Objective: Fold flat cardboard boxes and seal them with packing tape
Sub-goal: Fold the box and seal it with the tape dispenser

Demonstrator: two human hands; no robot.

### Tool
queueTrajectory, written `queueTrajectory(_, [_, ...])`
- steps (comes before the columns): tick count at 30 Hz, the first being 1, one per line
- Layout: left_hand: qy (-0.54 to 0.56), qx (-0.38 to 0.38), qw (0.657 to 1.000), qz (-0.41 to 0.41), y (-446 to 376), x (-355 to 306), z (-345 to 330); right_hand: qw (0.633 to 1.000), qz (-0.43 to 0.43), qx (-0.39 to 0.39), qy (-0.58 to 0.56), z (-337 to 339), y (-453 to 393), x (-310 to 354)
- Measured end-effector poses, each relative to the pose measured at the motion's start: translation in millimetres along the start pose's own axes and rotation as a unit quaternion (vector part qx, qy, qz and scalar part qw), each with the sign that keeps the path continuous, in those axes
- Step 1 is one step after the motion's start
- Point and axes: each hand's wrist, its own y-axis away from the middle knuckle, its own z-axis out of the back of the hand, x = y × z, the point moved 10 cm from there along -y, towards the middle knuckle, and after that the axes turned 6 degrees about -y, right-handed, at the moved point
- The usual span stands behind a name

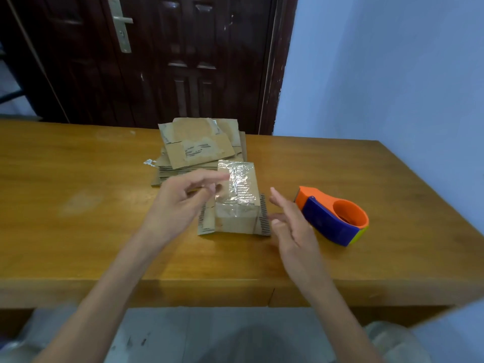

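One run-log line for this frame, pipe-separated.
left hand: open, beside taped box | right hand: open, empty | tape dispenser: on table | flat stack: behind

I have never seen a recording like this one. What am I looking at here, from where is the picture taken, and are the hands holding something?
There is no machine here. A person wears a camera on the head, so the single picture looks forward and down at their own two bare hands.

On the wooden table stands a small folded cardboard box, with shiny clear tape over its top. Behind it lies a stack of flat boxes, not yet folded. To the right lies an orange and blue tape dispenser.

The left hand hovers beside the box, fingers loosely bent. The right hand is open between box and dispenser. Neither hand appears to hold anything.
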Motion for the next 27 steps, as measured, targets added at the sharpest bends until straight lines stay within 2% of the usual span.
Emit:
queueTrajectory(2, [-0.033,-0.031,0.998,-0.045,1.1,0.8,24.2,0.997,0.043,0.019,0.06,10.4,-11.7,3.3])
queueTrajectory(4, [-0.095,-0.029,0.992,-0.08,0.3,8.4,36.1,0.989,0.083,0.051,0.108,16.0,-20.6,6.9])
queueTrajectory(6, [-0.161,0.008,0.98,-0.119,-1.7,12.1,32.9,0.977,0.12,0.095,0.148,15.0,-26.3,12.0])
queueTrajectory(9, [-0.195,0.08,0.96,-0.186,-2.1,7.0,12.7,0.957,0.17,0.159,0.171,5.4,-32.5,17.8])
queueTrajectory(13, [-0.204,0.127,0.953,-0.185,-5.2,12.6,-8.3,0.946,0.207,0.192,0.159,2.1,-43.6,17.1])
queueTrajectory(27, [-0.117,0.121,0.974,-0.152,-10.9,27.0,-7.1,0.976,0.104,0.193,0.014,-5.9,-64.9,-1.0])
